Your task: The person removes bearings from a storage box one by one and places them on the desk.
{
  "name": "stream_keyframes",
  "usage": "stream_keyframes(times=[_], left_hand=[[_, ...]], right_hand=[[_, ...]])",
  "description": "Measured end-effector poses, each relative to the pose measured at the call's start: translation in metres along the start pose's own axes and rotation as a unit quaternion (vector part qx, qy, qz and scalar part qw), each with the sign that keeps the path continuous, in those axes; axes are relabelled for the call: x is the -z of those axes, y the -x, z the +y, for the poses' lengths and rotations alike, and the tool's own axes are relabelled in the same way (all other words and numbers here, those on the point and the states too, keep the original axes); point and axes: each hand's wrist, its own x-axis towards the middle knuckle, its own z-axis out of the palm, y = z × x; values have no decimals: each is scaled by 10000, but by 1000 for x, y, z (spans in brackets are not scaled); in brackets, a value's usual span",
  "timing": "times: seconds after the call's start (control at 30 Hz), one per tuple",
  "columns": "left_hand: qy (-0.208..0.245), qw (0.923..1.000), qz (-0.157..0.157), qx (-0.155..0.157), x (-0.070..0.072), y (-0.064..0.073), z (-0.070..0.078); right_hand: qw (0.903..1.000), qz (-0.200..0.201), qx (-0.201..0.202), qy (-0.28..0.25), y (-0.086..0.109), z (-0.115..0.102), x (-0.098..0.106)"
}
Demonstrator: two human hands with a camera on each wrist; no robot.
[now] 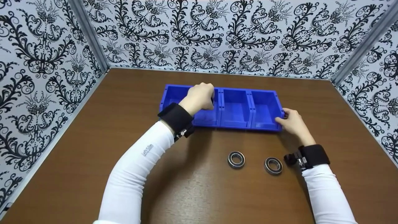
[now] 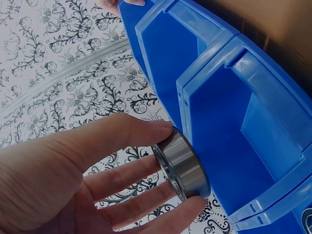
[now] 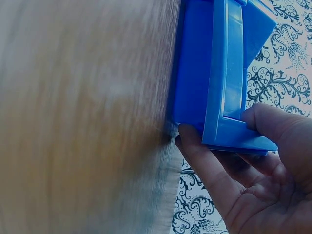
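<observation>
My left hand (image 1: 200, 96) is over the left half of a blue divided bin (image 1: 237, 124). Between thumb and fingers it pinches a steel ball bearing (image 2: 184, 163), held on edge above the compartments in the left wrist view. My right hand (image 1: 291, 122) grips the bin's right end, thumb over the rim and fingers against the outer wall, as the right wrist view (image 3: 263, 170) shows too. Two more bearings, one nearer the middle (image 1: 236, 160) and one to its right (image 1: 273, 165), lie flat on the table in front of the bin.
The brown wooden table (image 1: 93, 130) runs back to patterned wall panels (image 1: 199, 34), with grey posts at the corners. Part of a dark ring (image 2: 307, 221) shows at the lower right edge of the left wrist view, inside a compartment.
</observation>
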Motion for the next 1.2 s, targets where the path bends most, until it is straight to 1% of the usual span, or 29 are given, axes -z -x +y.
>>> stream_keyframes(times=[0.17, 0.4, 0.67, 0.93, 1.07, 1.2], left_hand=[[-12, 10000, 6, -35, 0, 5, 2], [86, 9998, 56, -143, 1, 15, 6], [73, 9999, 68, -141, 2, 24, 9], [210, 9995, -5, -247, 1, 32, 8], [300, 9991, 28, -300, -1, 36, 7], [290, 9990, 18, -325, -2, 39, 6]], right_hand=[[10000, -10, -38, -2, 0, -1, -1], [10000, 4, 4, 7, 0, 0, 0], [10000, 31, 80, -22, 0, 1, 0], [10000, -7, 63, 41, 0, 1, 1], [10000, -3, 58, 11, 0, 2, 1], [10000, 34, 76, 4, -1, 3, 1]])
